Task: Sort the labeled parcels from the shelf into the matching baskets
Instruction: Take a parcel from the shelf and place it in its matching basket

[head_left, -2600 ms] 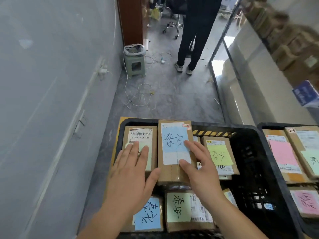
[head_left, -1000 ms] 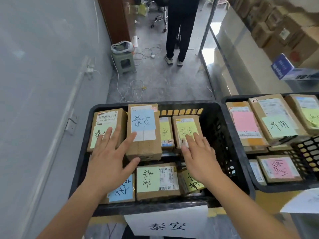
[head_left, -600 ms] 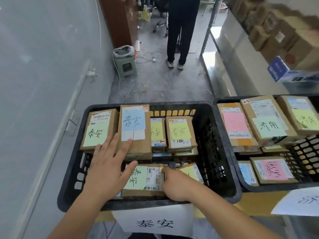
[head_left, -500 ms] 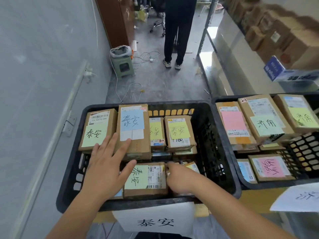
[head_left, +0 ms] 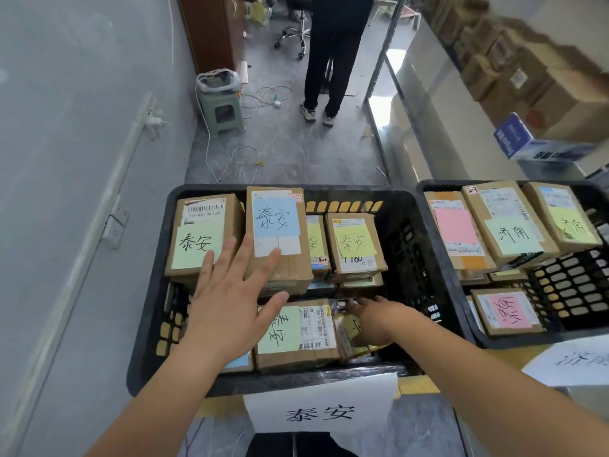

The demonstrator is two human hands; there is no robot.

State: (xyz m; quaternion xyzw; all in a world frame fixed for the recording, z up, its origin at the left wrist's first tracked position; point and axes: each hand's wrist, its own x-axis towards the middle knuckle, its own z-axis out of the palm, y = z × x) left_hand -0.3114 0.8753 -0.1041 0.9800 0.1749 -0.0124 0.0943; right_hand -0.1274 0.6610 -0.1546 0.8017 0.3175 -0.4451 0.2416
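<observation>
Left hand point(head_left: 227, 308), fingers spread flat, holds nothing and hovers over the parcels in the black basket point(head_left: 148, 324). At its 3 o'clock, the right hand point(head_left: 375, 321) reaches onto a tilted parcel point(head_left: 349, 331) wedged beside the green-labelled box point(head_left: 293, 334); its grip cannot be told. Risk: the wedged parcel jams or shifts the neighbouring parcels.

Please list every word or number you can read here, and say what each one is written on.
"泰安": white sign on the left basket.
"泰安": green note on the back-left parcel.
"泰安": blue note on the tall parcel.
"泰安": yellow note on another parcel.
"泰安": green note on the front parcel.
"516-K20-00-058": barcode label.
Right basket notes, pink note and blue box: too blurred.
</observation>
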